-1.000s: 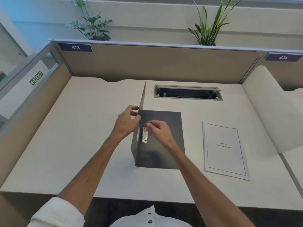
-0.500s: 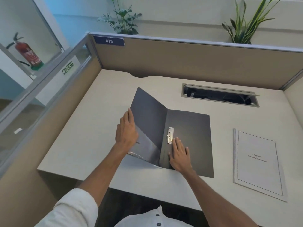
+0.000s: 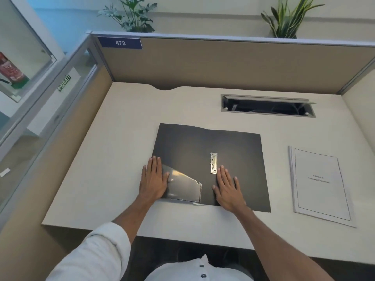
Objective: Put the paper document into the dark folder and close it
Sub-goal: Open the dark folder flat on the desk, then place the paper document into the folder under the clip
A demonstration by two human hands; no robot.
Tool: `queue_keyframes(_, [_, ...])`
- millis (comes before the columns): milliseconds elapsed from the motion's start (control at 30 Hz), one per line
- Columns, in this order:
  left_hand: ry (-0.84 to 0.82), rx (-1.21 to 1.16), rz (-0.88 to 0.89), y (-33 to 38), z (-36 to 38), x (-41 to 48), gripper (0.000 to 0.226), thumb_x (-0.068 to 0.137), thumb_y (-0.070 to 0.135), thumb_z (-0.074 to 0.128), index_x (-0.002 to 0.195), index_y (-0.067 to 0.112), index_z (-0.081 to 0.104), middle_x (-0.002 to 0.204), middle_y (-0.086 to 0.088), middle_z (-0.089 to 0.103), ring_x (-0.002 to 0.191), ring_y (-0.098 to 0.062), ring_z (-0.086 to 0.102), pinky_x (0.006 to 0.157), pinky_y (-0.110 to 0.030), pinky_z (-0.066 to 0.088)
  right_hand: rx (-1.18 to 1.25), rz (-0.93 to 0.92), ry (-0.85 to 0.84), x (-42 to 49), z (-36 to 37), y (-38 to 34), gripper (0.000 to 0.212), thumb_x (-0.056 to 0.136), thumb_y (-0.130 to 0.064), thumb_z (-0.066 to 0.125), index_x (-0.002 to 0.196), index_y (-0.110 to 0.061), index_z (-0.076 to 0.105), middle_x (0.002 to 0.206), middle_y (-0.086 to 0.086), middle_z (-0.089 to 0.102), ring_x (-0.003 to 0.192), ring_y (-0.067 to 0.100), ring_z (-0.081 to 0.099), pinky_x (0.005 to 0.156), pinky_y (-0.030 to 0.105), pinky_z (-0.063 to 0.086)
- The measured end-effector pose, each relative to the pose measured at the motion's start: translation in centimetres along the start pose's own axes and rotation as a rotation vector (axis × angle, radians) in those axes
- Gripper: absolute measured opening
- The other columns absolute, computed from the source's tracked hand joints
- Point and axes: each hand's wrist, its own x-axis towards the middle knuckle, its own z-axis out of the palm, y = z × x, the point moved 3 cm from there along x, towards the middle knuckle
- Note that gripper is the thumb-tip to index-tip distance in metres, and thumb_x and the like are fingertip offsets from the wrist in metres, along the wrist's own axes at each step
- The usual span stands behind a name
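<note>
The dark folder [image 3: 239, 151] lies fully open and flat on the desk, with a metal clip [image 3: 213, 163] along its spine and a clear pocket [image 3: 182, 185] in its lower left corner. My left hand [image 3: 153, 179] rests flat, fingers apart, on the folder's left edge. My right hand [image 3: 228, 187] presses flat on the right half, just below the clip. The white paper document [image 3: 321, 185] lies on the desk to the right of the folder, apart from both hands.
A recessed cable slot [image 3: 267, 106] is cut into the beige desk [image 3: 125, 138] behind the folder. Tan partition walls [image 3: 223, 65] close the back and left sides. The desk's front edge runs just below my wrists.
The folder's left cover went from standing upright to lying flat on the desk. My left hand followed it down; my right hand slid from the clip to the folder's lower right half.
</note>
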Motion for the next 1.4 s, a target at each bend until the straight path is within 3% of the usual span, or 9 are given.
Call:
queue_keyframes(167, [-0.040,-0.001,0.002,0.1,0.9,-0.1,0.070,0.120,0.040,0.021,0.176,0.005,-0.005,0.185,-0.013,-0.010,0.174,-0.028,-0.004,0.142,-0.048,0.005,0.008,-0.004,-0.016,-0.2,-0.6,-0.1,0.070,0.118,-0.043,0.022,0.175,-0.018,-0.010,0.183,-0.003,-0.019,0.172,0.017,-0.013,0.140,0.050,0.003])
queue_keyframes(333, [0.040,0.005,0.033,2.5,-0.1,0.7,0.070,0.116,0.023,0.031,0.176,0.004,0.001,0.186,-0.012,-0.002,0.174,-0.028,0.003,0.143,-0.045,0.009,0.020,-0.012,-0.013,-0.1,-0.8,0.0,0.071,0.118,-0.041,0.026,0.176,-0.016,-0.007,0.183,-0.001,-0.017,0.172,0.018,-0.011,0.140,0.051,0.003])
queue_keyframes(533, [0.117,-0.057,0.015,8.4,-2.2,1.3,0.068,0.111,0.018,0.042,0.174,0.008,0.019,0.183,-0.011,0.017,0.171,-0.028,0.018,0.141,-0.044,0.018,0.009,-0.024,0.163,0.4,-3.5,3.5,0.067,0.117,-0.038,0.026,0.177,-0.019,0.004,0.185,-0.005,-0.003,0.173,0.013,-0.001,0.141,0.045,0.003])
queue_keyframes(867, [-0.061,-0.006,0.165,17.4,-0.3,1.1,0.071,0.118,0.035,0.036,0.177,0.014,0.004,0.186,-0.005,-0.002,0.175,-0.026,-0.001,0.143,-0.048,0.008,0.089,-0.019,0.072,1.7,-5.4,10.1,0.067,0.119,-0.038,0.023,0.176,-0.014,-0.003,0.184,0.002,-0.011,0.173,0.018,-0.006,0.141,0.045,0.003])
queue_keyframes(1033, [-0.128,0.014,0.207,18.1,-0.2,1.7,0.071,0.119,0.035,0.034,0.177,0.014,-0.001,0.186,-0.004,-0.004,0.174,-0.025,-0.001,0.143,-0.048,0.008,0.181,-0.010,0.041,2.0,-5.0,9.7,0.066,0.119,-0.042,0.018,0.176,-0.016,-0.005,0.184,-0.001,-0.013,0.172,0.015,-0.009,0.141,0.045,0.000])
queue_keyframes(1400, [-0.190,0.024,0.238,18.2,0.0,3.2,0.076,0.119,0.043,0.036,0.177,0.012,-0.004,0.186,-0.006,-0.011,0.174,-0.027,-0.005,0.143,-0.047,0.011,0.071,0.007,-0.114,2.9,-4.6,9.7,0.076,0.117,-0.048,0.021,0.173,-0.015,-0.019,0.180,0.003,-0.028,0.170,0.021,-0.021,0.139,0.052,-0.005])
